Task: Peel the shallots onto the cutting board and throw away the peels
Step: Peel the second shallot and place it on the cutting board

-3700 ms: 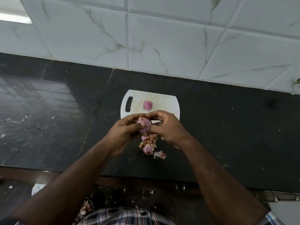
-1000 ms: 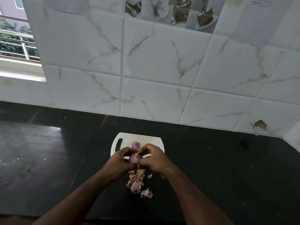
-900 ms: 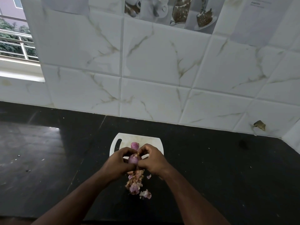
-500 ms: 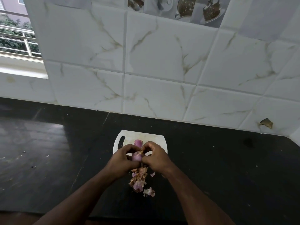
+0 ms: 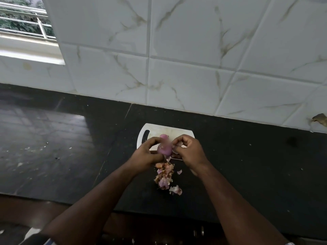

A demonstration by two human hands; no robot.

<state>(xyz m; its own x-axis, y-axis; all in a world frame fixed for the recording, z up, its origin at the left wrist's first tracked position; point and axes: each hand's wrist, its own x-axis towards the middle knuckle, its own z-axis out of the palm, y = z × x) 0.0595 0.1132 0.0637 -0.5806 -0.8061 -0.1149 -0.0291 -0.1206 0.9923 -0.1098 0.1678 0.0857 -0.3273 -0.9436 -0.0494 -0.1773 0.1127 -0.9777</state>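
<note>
Peeling step underway. Peels (image 5: pixel 165 177) heaped by counter's (image 5: pixel 247 165) front edge. Left hand (image 5: pixel 146 154) grips shallot (image 5: pixel 165 149); right hand (image 5: pixel 188 152) pinches skin above cutting board's (image 5: pixel 141 138) near edge. Peeled shallot (image 5: pixel 164 136) mid-board. Next likely: strip remaining skin, set bulb down.
</note>
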